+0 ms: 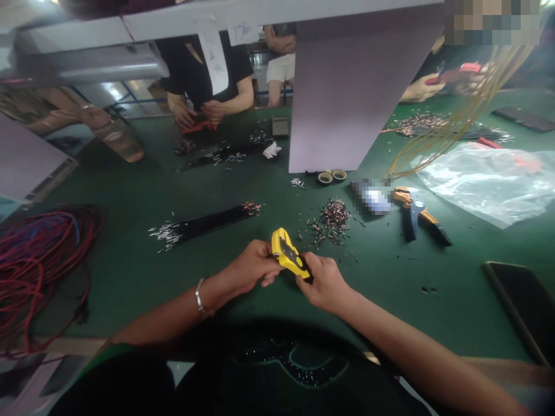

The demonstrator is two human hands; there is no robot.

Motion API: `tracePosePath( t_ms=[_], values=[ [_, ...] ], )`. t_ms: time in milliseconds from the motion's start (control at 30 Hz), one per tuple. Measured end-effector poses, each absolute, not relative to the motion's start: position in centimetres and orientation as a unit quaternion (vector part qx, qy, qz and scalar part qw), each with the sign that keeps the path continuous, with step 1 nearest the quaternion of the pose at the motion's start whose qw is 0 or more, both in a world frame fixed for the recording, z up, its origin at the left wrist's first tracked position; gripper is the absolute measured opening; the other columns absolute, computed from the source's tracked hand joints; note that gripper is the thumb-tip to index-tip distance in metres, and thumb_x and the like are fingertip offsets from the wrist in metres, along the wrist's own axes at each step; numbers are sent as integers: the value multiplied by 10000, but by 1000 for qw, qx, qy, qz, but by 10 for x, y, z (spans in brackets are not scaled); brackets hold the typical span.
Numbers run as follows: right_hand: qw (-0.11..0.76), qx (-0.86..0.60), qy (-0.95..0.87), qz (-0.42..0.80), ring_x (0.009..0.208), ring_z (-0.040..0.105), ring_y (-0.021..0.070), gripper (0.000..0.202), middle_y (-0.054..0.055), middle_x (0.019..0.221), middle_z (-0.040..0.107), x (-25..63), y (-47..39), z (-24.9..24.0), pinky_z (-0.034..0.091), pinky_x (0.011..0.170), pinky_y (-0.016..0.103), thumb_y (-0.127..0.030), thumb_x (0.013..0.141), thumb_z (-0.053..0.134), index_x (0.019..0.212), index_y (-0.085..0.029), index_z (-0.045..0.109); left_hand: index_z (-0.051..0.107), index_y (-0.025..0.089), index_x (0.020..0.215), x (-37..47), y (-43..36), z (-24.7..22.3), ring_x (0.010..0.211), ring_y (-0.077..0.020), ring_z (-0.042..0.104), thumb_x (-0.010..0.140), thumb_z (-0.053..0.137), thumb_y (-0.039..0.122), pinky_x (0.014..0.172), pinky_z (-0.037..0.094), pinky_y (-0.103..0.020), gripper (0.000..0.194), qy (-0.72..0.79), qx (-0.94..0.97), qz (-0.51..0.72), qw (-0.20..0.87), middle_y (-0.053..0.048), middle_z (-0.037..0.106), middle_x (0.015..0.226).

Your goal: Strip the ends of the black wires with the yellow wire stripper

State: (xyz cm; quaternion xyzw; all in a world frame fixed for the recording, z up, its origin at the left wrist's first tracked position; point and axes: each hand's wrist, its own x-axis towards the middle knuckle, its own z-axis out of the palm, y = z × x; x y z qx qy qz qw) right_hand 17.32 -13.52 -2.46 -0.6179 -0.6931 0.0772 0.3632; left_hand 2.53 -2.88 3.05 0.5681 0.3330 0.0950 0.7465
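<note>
We are gripping one yellow tool (286, 253) near the centre of our view, the fingers of our right hand (327, 280) clenching its lower end. Our left hand (255, 263) is meeting its upper end with bent fingers; whether they are pinching anything, we cannot tell. Around the tool on our green worktop (217, 188), one bundle of black wires (210, 223) is lying at ten o'clock, two rings (339, 174) at one, one heap of clippings (335, 215) at two, one pair of pliers (417, 209) between two and three, one phone (522, 306) between three and four. One red-and-blue wire tangle (41, 271) is spreading at nine.
</note>
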Motion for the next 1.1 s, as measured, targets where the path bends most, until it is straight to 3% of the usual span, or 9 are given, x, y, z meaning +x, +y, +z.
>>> tracePosePath(
  t_ms=[267, 467, 567, 767, 1100],
  values=[
    [423, -657, -563, 270, 481, 468, 118, 53, -24, 560, 514, 171, -131, -24, 373, 494, 240, -246, 740, 510, 749, -201, 484, 622, 121, 671, 26, -25, 29, 350, -45, 405, 712, 571, 198, 390, 321, -180, 102, 346, 630, 89, 689, 44, 523, 435],
    [458, -599, -409, 514, 359, 443, 97, 163, -68, 492, 485, 170, -129, -12, 362, 392, 224, -323, 728, 551, 800, -194, 481, 632, 126, 706, 31, -26, 23, 276, -41, 328, 716, 546, 178, 334, 244, -185, 102, 369, 601, 110, 700, 75, 435, 344],
    [449, -613, -422, 495, 381, 449, 99, 154, -64, 498, 477, 172, -127, -11, 355, 407, 225, -321, 720, 548, 781, -190, 495, 627, 129, 690, 32, -27, 24, 273, -35, 288, 701, 566, 183, 323, 239, -185, 81, 381, 569, 121, 718, 90, 390, 333],
    [415, -674, -529, 307, 516, 453, 112, 66, -22, 576, 522, 175, -125, -11, 348, 517, 236, -249, 700, 536, 702, -184, 526, 639, 119, 680, 30, -24, 25, 293, -22, 255, 656, 622, 209, 321, 208, -180, 95, 375, 537, 128, 745, 87, 386, 356],
    [443, -644, -459, 422, 466, 422, 96, 83, -50, 535, 474, 175, -127, -10, 326, 463, 217, -246, 708, 539, 749, -174, 546, 650, 133, 700, 28, -21, 17, 334, -32, 313, 711, 589, 222, 363, 252, -177, 109, 362, 641, 127, 665, 92, 389, 367]
  ],
)
